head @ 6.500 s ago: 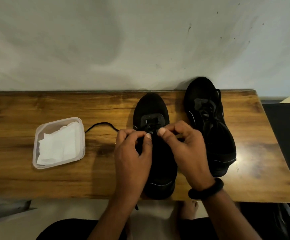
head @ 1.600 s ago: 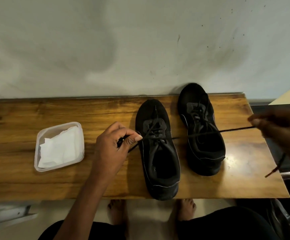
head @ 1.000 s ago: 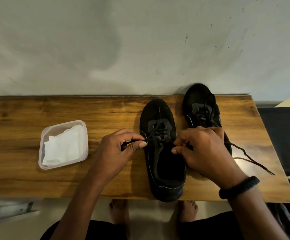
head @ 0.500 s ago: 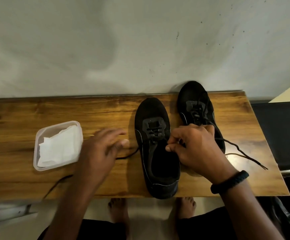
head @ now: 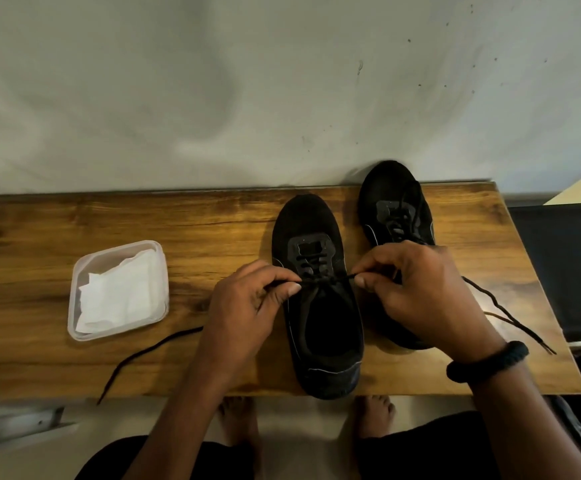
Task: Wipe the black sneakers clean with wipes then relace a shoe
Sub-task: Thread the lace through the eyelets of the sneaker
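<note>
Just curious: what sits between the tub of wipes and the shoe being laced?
In the head view, only the left hand, pinching the lace, and bare table.

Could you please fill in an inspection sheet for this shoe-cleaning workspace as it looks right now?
Surface: wooden table, bare wood, with some glare at the right.
Job's things: near sneaker, partly laced; far sneaker, laced, beside it on the right; lace taut across the near sneaker, its loose ends trailing left to the front edge and right across the table; white wipes in a plastic tub at the left.
Clutter: nothing seen.
Grippers: left hand and right hand each pinch the lace over the near sneaker; dark wristband on the right wrist.
Cables: nothing seen.
Surroundings: grey wall behind the table; bare feet below its front edge.
</note>
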`<state>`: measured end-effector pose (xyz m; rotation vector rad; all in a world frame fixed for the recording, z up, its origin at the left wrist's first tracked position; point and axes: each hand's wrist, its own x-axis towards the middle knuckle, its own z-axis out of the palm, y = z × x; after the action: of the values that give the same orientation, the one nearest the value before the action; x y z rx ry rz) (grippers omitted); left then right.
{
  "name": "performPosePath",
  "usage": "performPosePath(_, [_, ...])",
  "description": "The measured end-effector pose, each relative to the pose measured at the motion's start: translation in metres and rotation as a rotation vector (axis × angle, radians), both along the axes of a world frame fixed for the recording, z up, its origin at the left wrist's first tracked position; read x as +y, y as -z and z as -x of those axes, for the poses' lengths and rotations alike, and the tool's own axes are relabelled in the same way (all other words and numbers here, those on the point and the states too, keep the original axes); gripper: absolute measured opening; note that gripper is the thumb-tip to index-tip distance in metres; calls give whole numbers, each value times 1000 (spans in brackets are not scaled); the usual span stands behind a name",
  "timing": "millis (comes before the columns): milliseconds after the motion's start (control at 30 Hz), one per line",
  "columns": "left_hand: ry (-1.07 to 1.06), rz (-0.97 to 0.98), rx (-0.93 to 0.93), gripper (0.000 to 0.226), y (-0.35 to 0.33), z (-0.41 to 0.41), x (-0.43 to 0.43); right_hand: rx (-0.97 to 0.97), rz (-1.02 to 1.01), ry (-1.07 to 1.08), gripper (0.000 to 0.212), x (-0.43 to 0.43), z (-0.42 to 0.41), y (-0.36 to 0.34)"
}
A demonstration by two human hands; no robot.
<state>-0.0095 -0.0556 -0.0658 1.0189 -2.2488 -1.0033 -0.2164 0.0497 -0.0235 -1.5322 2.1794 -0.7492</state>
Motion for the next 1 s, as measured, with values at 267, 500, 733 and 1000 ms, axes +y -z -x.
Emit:
performPosePath(267, [26,-12,-127,10,4,-10,-9,193,-197,33,10,5,3,7])
performPosePath(500, [6,37,-133,7,-1,-12,-10,182,-190,86,5,5,5,3])
performPosePath(733, [-43,-131,-205,7,2,-10,-3,327,-281,98,14,1,-19,1])
performPosePath(1000, [-182,-311,-85,8,7,-9,6,354,-301,173,15,-4,-43,6])
